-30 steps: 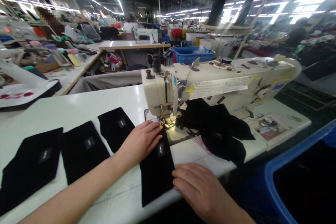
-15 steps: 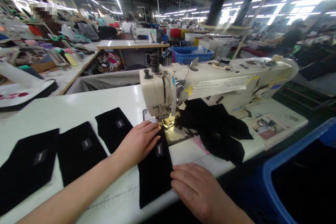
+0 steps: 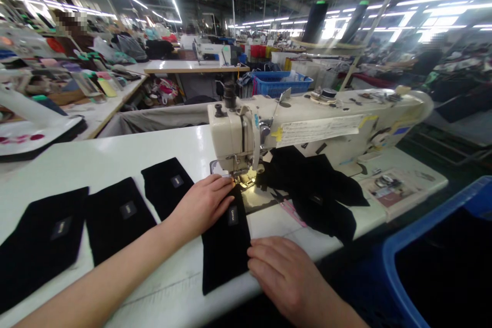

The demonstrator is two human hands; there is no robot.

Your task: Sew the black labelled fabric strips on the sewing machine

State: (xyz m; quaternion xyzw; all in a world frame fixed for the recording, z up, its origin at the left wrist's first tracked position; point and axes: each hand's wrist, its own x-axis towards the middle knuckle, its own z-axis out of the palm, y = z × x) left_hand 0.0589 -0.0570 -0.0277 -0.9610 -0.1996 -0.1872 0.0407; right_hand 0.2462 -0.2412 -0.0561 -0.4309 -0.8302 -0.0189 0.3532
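Observation:
A black fabric piece with a small label (image 3: 226,261) lies at the sewing machine (image 3: 230,136), its far end by the lit presser foot (image 3: 246,180). My left hand (image 3: 205,202) rests flat on the piece, fingers stretched out with their tips close beside the presser foot. At the piece's near right edge, my right hand (image 3: 282,274) has its fingers closed on the fabric; the thumb is hidden. Left of the machine lie three similar labelled pieces: one partly under my left hand (image 3: 163,179), a middle piece (image 3: 111,220) and a far left piece (image 3: 34,246).
Bunched black fabric (image 3: 311,184) lies right of the needle area, with pink-handled scissors (image 3: 292,210) against it. A blue basket (image 3: 395,271) holding dark material stands at lower right. Thread cones (image 3: 315,21) rise behind the machine. Another blue basket (image 3: 282,84) is farther back.
The labelled piece under my hands has shifted slightly forward, towards the presser foot. My right hand has moved a little forward with its edge; my left hand stays nearly in place.

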